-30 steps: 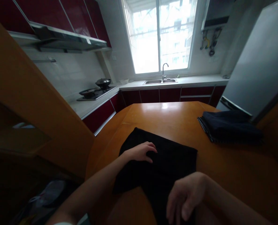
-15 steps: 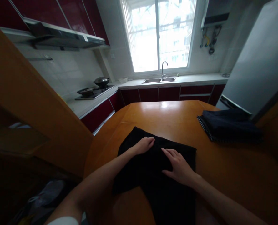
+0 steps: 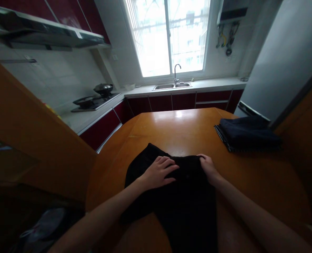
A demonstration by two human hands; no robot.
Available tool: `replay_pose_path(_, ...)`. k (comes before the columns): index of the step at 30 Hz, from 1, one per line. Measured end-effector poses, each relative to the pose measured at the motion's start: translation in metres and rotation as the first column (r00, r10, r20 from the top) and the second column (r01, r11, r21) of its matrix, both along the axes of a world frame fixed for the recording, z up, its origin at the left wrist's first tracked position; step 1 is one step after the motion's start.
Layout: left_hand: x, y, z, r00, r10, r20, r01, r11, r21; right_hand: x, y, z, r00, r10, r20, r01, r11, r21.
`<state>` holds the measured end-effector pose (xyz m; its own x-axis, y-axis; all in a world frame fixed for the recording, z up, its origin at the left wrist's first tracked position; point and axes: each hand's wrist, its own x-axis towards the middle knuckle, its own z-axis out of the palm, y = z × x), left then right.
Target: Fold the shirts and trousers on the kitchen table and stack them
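Note:
A pair of black trousers (image 3: 187,203) lies spread on the wooden table (image 3: 177,130), one leg angled to the lower left and the other running toward me. My left hand (image 3: 159,172) rests on the cloth near the waist, fingers spread and open. At the right end of the waist edge, my right hand (image 3: 209,168) is closed on the fabric. Its fingertips are partly hidden by the cloth.
A folded stack of dark clothes (image 3: 247,133) sits at the table's right side. Beyond the table are a sink (image 3: 171,86), a stove with pans (image 3: 103,89) and a fridge (image 3: 266,63). A wooden partition (image 3: 40,130) stands at left.
My right hand has moved right from the middle of the trousers and gripped the waist corner, pulling it inward. My left hand has opened from a closed shape onto the cloth. The view has shifted slightly.

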<state>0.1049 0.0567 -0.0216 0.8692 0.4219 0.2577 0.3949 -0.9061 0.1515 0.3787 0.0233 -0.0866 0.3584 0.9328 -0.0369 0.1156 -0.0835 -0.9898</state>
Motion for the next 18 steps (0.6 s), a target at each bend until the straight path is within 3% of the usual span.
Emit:
replay_pose_path(3,0.001,-0.006,-0.013,0.992,0.096,-0.085,-0.092,0.994,0.053,0.002,-0.001,0.001,0.988,0.073,-0.133,-0.076,0.997,-0.023)
replay_pose_path(6,0.012,-0.001,-0.016,0.979,0.171,-0.109,-0.166,0.985,0.054,0.002,-0.003,0.008,0.961,0.198,-0.192,-0.200,0.980,0.010)
replay_pose_path(8,0.018,0.008,-0.010,0.970,0.208,-0.127,-0.211,0.977,-0.007,0.003,-0.004,0.014,0.948,0.281,-0.150,-0.275,0.960,0.058)
replay_pose_path(10,0.018,0.025,0.002,0.957,0.257,-0.135,-0.278,0.945,-0.172,0.008,-0.004,0.020,0.967,0.253,-0.040,-0.246,0.961,0.126)
replay_pose_path(12,0.013,0.051,0.018,0.942,0.304,-0.138,-0.334,0.847,-0.413,0.017,-0.004,0.024,0.994,0.066,0.087,-0.084,0.971,0.224)
replay_pose_path(15,0.007,0.103,0.047,0.928,0.362,-0.088,-0.311,0.624,-0.717,0.034,-0.001,0.023,0.970,-0.205,0.132,0.143,0.917,0.372)
replay_pose_path(16,0.008,0.122,0.059,0.901,0.434,0.006,-0.225,0.479,-0.848,0.039,0.001,0.020,0.965,-0.236,0.119,0.172,0.902,0.397)
replay_pose_path(17,0.011,0.142,0.072,0.836,0.532,0.135,-0.090,0.376,-0.922,0.042,0.002,0.017,0.964,-0.244,0.103,0.183,0.895,0.406)
replay_pose_path(18,0.016,0.160,0.087,0.774,0.585,0.241,0.019,0.360,-0.933,0.045,0.005,0.013,0.967,-0.239,0.091,0.184,0.897,0.402)
